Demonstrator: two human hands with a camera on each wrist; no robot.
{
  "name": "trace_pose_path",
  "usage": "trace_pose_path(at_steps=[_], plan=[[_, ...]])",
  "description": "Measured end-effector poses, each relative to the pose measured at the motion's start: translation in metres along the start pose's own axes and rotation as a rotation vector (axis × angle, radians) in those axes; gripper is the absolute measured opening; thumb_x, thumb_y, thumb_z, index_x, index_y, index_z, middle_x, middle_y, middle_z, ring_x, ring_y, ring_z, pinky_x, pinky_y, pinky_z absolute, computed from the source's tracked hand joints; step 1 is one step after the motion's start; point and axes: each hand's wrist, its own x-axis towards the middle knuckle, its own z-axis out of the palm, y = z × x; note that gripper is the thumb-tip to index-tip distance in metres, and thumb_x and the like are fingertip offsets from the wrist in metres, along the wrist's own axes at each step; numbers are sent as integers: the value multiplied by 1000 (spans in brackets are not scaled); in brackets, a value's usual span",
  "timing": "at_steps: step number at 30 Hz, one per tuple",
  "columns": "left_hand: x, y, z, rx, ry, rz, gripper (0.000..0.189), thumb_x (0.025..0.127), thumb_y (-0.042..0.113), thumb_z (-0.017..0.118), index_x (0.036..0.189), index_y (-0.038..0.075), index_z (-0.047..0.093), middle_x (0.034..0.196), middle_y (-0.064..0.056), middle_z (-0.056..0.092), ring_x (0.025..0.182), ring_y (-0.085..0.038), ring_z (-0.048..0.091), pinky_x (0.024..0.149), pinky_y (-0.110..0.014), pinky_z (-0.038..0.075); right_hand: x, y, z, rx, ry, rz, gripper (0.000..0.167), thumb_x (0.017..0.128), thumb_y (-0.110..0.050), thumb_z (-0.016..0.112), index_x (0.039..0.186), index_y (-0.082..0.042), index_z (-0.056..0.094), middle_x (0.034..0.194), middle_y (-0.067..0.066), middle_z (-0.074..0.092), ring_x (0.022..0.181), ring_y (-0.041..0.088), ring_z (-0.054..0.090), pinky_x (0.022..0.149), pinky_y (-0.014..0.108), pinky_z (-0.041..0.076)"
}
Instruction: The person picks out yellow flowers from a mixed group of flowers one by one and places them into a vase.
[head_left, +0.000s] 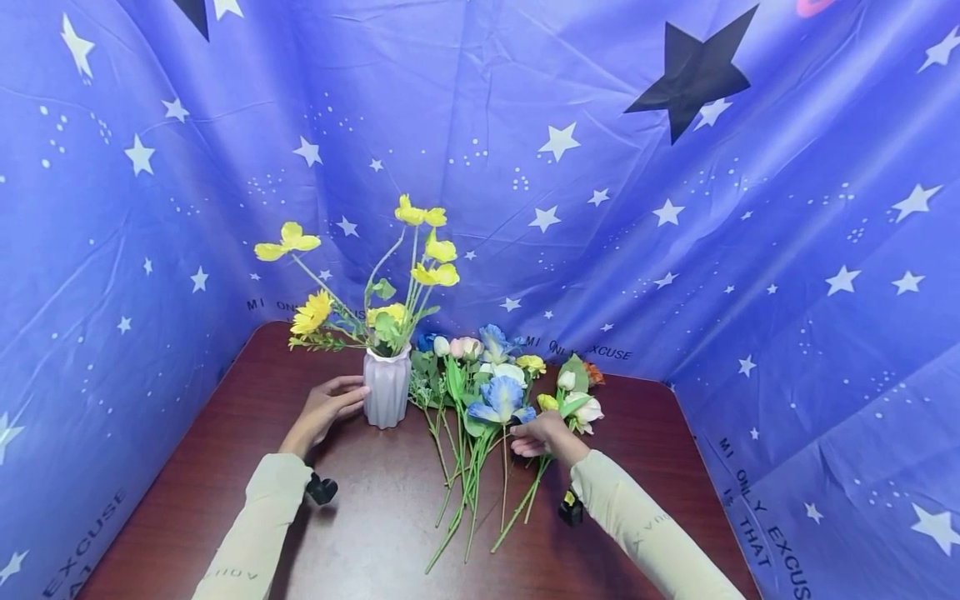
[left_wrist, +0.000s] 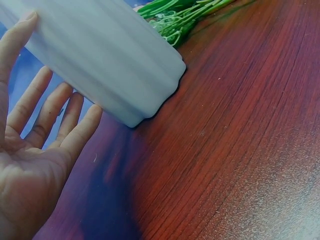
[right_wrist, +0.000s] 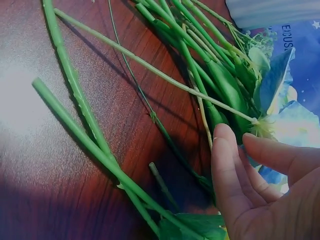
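Observation:
A pale lilac fluted vase [head_left: 386,389] stands upright on the table and holds several stems of yellow flowers [head_left: 435,248]. My left hand [head_left: 330,408] is at the vase's left side; in the left wrist view its fingers [left_wrist: 42,120] are spread and the thumb tip meets the vase wall. My right hand [head_left: 543,435] is beside a blue flower [head_left: 501,400] on the loose pile. In the right wrist view, the thumb and index fingertips lie close to that flower's thin stem [right_wrist: 200,94], with a small gap between them.
Loose artificial flowers lie right of the vase, their green stems [head_left: 471,492] pointing toward the front. A white flower [head_left: 585,410] and an orange one [head_left: 593,372] are at the pile's right end. Star-printed blue cloth [head_left: 487,125] surrounds the dark red wooden table [head_left: 360,517].

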Motion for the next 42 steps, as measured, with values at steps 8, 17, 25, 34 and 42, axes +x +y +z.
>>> trace_pose_path(at_steps=[8,17,25,34,42], plan=[[0,-1,1,-25,-2,15,54,95,11,72,139,-12,50,100,5,69,93,-4,70,97,-33,60,3,3,4,49,-10,9,24,93,1,69,109,19,67,60,11,70,53,15,69,54,24,62],[2,-2,0,-30,0,4,56,94,12,74,139,-11,50,101,4,69,93,-5,70,96,-32,60,7,3,9,34,-6,34,22,94,-1,68,106,17,69,62,10,70,52,13,68,55,25,63],[1,-1,1,-29,6,2,55,95,12,73,140,-11,50,101,4,69,93,-5,70,94,-29,61,8,4,15,51,9,7,13,92,4,66,95,16,69,57,9,68,50,14,67,52,24,61],[0,0,2,-22,5,9,54,96,10,72,140,-12,49,100,5,69,93,-4,70,94,-29,61,15,6,24,57,45,25,12,90,8,62,93,19,67,52,8,64,44,13,64,46,23,58],[0,0,1,-38,10,16,51,95,9,72,138,-12,51,99,4,70,93,-5,70,95,-31,60,20,7,32,37,60,46,15,91,6,65,96,20,68,51,8,63,43,13,62,45,23,57]])
